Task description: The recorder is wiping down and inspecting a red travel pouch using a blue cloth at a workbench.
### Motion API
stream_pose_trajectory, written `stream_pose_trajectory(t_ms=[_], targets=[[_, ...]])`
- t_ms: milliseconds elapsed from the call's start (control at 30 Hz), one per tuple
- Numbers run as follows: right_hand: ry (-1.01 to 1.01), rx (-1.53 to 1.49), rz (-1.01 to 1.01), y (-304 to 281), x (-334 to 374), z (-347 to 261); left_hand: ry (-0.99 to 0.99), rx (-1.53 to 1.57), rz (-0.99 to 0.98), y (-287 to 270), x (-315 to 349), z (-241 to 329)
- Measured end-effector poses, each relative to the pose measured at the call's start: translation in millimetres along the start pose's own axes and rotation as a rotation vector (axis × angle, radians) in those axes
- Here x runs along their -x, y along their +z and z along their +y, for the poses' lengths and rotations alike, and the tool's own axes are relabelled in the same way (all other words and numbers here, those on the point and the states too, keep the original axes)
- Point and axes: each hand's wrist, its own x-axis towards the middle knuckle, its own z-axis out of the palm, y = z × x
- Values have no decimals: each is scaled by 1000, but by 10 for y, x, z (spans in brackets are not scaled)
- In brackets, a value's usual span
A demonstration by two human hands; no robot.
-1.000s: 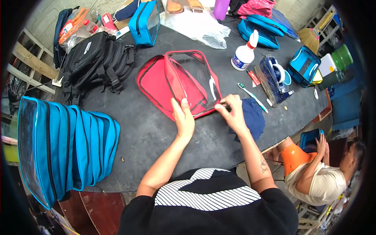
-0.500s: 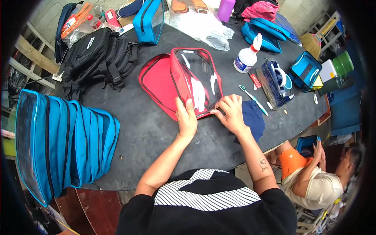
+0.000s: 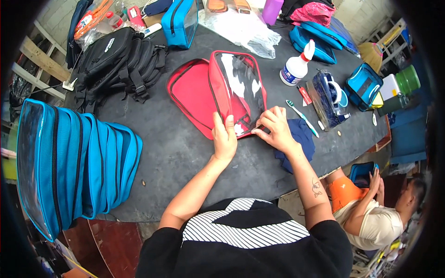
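Note:
A red zippered bag (image 3: pixel 193 95) with a clear plastic window and dark trim lies spread open on the black table, its clear-windowed half raised. My left hand (image 3: pixel 224 139) holds the near left side of that half, thumb on the outside and the other fingers partly hidden. At its near right corner, my right hand (image 3: pixel 274 129) is closed in a pinch on the edge by the zipper. Just right of my right wrist lies a crumpled navy cloth (image 3: pixel 302 139). A toothbrush (image 3: pixel 302 118) rests beyond the cloth.
Nested blue bags (image 3: pixel 88 162) stand at left, behind them a black backpack (image 3: pixel 116 65). A spray bottle (image 3: pixel 296 65), a clear case (image 3: pixel 324 99) and blue bags (image 3: pixel 364 85) sit at right. A seated person (image 3: pixel 371 217) holds a blue bag beyond the table edge.
The red bag's raised half has shifted slightly in my hands, and more of its red inside shows through the window. Both hands keep their grip. The whole view has shifted a little.

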Motion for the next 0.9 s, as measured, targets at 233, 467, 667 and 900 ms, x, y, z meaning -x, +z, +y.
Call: stream_pose_trajectory(t_ms=[233, 467, 667, 900], targets=[[194, -54, -265, 0, -89, 6, 112, -33, -31, -6, 45, -35], [572, -1227, -82, 99, 22, 63, 180, -60, 18, 0, 75, -68], [150, 20, -80, 14, 39, -121, -1, 33, -4, -12, 42, 63], [-6, 89, -8, 5, -3, -79, 113, -3, 71, 20, -6, 1]])
